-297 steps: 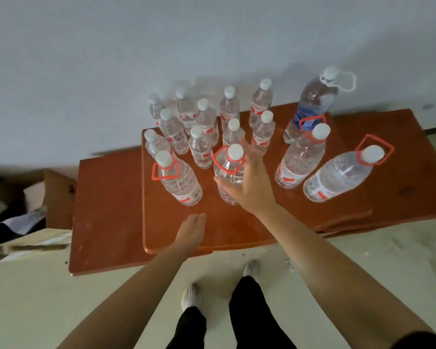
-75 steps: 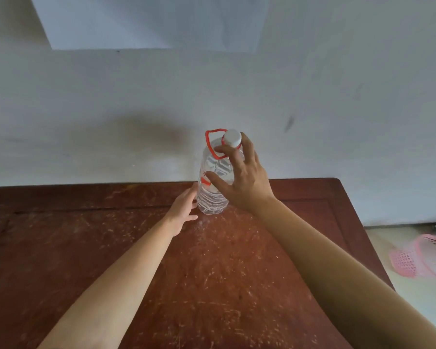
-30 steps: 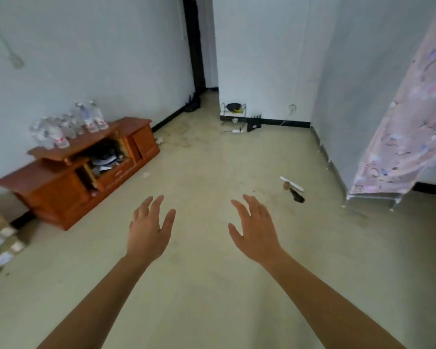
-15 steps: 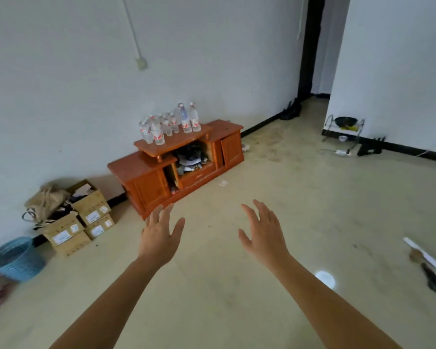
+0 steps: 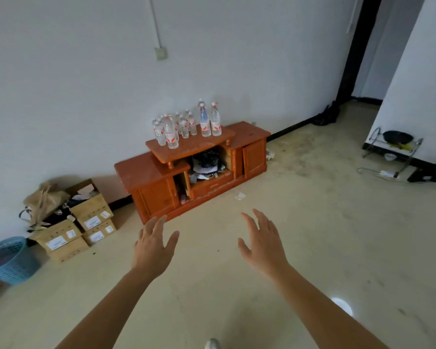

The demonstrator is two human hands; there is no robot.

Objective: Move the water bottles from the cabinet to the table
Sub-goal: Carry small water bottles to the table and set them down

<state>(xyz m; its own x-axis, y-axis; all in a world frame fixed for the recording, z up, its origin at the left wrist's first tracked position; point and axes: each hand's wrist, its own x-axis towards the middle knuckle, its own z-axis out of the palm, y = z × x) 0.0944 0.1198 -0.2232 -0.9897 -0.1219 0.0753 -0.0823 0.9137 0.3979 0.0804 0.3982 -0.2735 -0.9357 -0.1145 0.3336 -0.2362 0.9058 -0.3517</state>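
Observation:
An orange-brown wooden cabinet (image 5: pixel 159 172) stands low against the white wall ahead. Several clear water bottles with white caps stand on its raised top shelf. A large bottle (image 5: pixel 171 133) is at the front left of the group, and two tall ones (image 5: pixel 210 120) stand at the right. My left hand (image 5: pixel 153 248) and my right hand (image 5: pixel 262 244) are stretched out in front of me over the floor, both empty with fingers spread. They are well short of the cabinet. The table is out of view.
Cardboard boxes (image 5: pixel 86 217) and a brown bag (image 5: pixel 44 200) lie left of the cabinet, with a blue basket (image 5: pixel 9 260) at the far left. A wire rack (image 5: pixel 393 149) stands at the right wall. A dark doorway (image 5: pixel 355 46) opens at the back right. Pale floor (image 5: pixel 312 222) lies between.
The view has swung left and come nearer to the cabinet, which now sits centred and larger. Both hands stay open and empty, as half a second ago.

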